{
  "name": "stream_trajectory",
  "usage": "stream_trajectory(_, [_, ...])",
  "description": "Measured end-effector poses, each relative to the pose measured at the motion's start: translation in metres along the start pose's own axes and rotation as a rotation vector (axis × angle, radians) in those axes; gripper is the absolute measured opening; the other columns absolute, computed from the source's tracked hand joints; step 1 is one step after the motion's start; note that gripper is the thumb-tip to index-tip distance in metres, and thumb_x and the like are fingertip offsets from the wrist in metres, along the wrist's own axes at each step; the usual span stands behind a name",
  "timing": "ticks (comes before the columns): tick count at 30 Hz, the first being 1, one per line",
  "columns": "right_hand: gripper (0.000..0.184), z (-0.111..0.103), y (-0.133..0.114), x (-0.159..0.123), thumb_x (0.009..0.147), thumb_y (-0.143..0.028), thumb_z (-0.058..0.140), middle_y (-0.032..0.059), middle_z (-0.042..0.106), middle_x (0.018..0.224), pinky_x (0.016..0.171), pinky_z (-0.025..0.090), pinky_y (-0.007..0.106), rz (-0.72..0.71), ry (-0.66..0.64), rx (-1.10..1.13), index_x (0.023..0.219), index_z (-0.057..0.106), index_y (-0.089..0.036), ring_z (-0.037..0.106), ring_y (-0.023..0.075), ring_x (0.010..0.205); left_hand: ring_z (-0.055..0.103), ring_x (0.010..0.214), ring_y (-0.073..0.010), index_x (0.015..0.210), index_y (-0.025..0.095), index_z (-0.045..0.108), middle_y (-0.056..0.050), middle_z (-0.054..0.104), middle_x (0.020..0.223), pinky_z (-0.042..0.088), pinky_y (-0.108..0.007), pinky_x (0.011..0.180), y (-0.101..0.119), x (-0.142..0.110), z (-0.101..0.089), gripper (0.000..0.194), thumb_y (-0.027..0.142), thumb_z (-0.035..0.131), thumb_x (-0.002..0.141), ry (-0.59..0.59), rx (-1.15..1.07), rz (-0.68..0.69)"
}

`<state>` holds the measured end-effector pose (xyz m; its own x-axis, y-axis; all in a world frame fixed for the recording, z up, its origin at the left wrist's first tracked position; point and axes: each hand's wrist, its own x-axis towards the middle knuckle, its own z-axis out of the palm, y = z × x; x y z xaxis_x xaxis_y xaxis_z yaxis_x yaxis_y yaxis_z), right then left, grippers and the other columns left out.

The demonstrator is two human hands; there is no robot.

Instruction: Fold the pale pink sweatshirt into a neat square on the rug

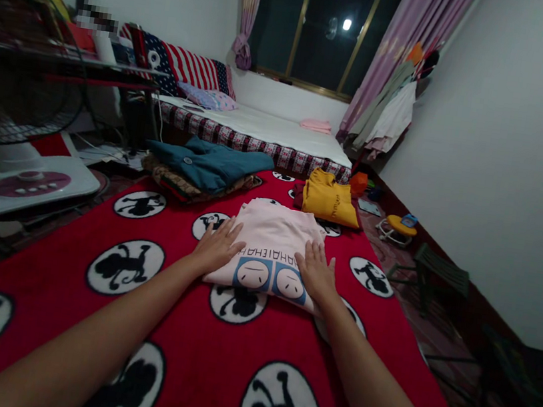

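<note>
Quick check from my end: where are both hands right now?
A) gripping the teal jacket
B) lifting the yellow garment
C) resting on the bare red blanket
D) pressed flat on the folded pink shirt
D: the left hand and right hand lie open, palms down, on the folded pink shirt on the red blanket.

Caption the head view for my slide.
Both hands, left and right, rest flat on a folded pink shirt.
</note>
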<state>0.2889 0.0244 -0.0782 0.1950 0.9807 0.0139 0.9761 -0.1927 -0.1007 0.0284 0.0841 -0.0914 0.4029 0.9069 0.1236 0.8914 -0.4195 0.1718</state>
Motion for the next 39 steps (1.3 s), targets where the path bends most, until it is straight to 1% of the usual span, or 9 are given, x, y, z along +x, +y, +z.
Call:
stream_trajectory(5, [0.059, -0.006, 0.012, -0.048, 0.099, -0.041, 0.018, 0.0088, 0.015, 0.158, 0.115, 0.009, 0.055, -0.077, -0.014, -0.059, 0.151, 0.021, -0.012, 0.011, 0.0225, 0.146, 0.019, 0.145, -0.0267, 0.149, 0.015, 0.026, -0.012, 0.018, 0.157, 0.020, -0.055, 0.113, -0.002, -0.035, -0.015, 0.055, 0.036, 0.025, 0.098, -0.093, 0.044, 0.047])
stream_trajectory(8, [0.056, -0.023, 0.014, -0.068, 0.098, -0.036, 0.026, 0.0137, 0.026, 0.154, 0.115, 0.011, 0.056, -0.136, -0.061, -0.117, 0.147, 0.032, -0.009, 0.020, 0.0265, 0.144, 0.028, 0.141, -0.0319, 0.136, 0.014, 0.050, -0.015, 0.032, 0.152, 0.023, -0.058, 0.111, 0.007, -0.057, -0.039, 0.046, 0.025, 0.038, 0.093, -0.086, 0.133, 0.104])
stream_trajectory(11, [0.053, -0.049, 0.003, -0.071, 0.093, -0.032, 0.038, 0.0153, 0.031, 0.152, 0.113, 0.014, 0.058, -0.185, 0.011, -0.104, 0.142, 0.041, -0.010, 0.025, 0.0294, 0.142, 0.034, 0.137, -0.0346, 0.106, 0.013, 0.070, -0.017, 0.044, 0.145, 0.025, -0.055, 0.112, 0.032, -0.067, -0.071, 0.031, 0.019, 0.049, 0.084, 0.020, 0.180, 0.177])
stream_trajectory(14, [0.056, -0.061, -0.020, -0.062, 0.093, -0.035, 0.040, 0.0112, 0.025, 0.155, 0.114, 0.013, 0.058, -0.218, 0.230, -0.001, 0.145, 0.037, -0.016, 0.022, 0.0270, 0.143, 0.035, 0.138, -0.0287, 0.119, 0.015, 0.064, -0.015, 0.042, 0.146, 0.027, -0.047, 0.113, 0.063, -0.061, -0.085, 0.036, 0.022, 0.046, 0.088, 0.223, 0.080, 0.254])
stream_trajectory(17, [0.056, -0.044, -0.041, -0.055, 0.095, -0.037, 0.037, 0.0089, 0.021, 0.157, 0.113, 0.015, 0.057, -0.277, 0.314, 0.050, 0.148, 0.030, -0.020, 0.017, 0.0256, 0.145, 0.026, 0.142, -0.0256, 0.141, 0.015, 0.043, -0.013, 0.033, 0.152, 0.022, -0.046, 0.115, 0.082, -0.050, -0.064, 0.051, 0.036, 0.040, 0.095, 0.302, -0.029, 0.359])
stream_trajectory(23, [0.055, 0.004, -0.042, -0.056, 0.097, -0.043, 0.033, 0.0073, 0.017, 0.158, 0.110, 0.025, 0.054, -0.355, 0.153, 0.031, 0.148, 0.030, -0.024, 0.017, 0.0268, 0.145, 0.022, 0.143, -0.0276, 0.149, 0.010, 0.025, -0.016, 0.027, 0.154, 0.019, -0.045, 0.116, 0.074, -0.046, 0.003, 0.084, 0.066, 0.040, 0.087, 0.096, -0.073, 0.435])
stream_trajectory(32, [0.056, 0.006, -0.030, -0.059, 0.097, -0.045, 0.033, 0.0065, 0.018, 0.158, 0.111, 0.026, 0.052, -0.397, 0.190, 0.058, 0.149, 0.030, -0.024, 0.017, 0.0261, 0.145, 0.018, 0.145, -0.0279, 0.151, 0.018, 0.022, -0.013, 0.021, 0.157, 0.019, -0.045, 0.116, 0.066, -0.050, -0.004, 0.083, 0.068, 0.038, 0.087, 0.055, -0.125, 0.408])
stream_trajectory(35, [0.056, 0.009, -0.021, -0.065, 0.097, -0.044, 0.035, 0.0076, 0.019, 0.158, 0.111, 0.027, 0.051, -0.424, 0.207, 0.062, 0.149, 0.028, -0.025, 0.019, 0.0261, 0.144, 0.017, 0.145, -0.0273, 0.151, 0.027, 0.022, -0.009, 0.019, 0.158, 0.019, -0.046, 0.116, 0.055, -0.052, -0.005, 0.073, 0.065, 0.035, 0.090, 0.056, -0.115, 0.368])
stream_trajectory(39, [0.057, 0.009, -0.009, -0.072, 0.096, -0.043, 0.036, 0.0085, 0.019, 0.158, 0.113, 0.026, 0.050, -0.464, 0.222, 0.054, 0.150, 0.026, -0.026, 0.021, 0.0254, 0.144, 0.014, 0.146, -0.0281, 0.151, 0.025, 0.021, -0.009, 0.016, 0.158, 0.017, -0.047, 0.116, 0.034, -0.057, -0.005, 0.075, 0.066, 0.034, 0.090, 0.023, -0.073, 0.336])
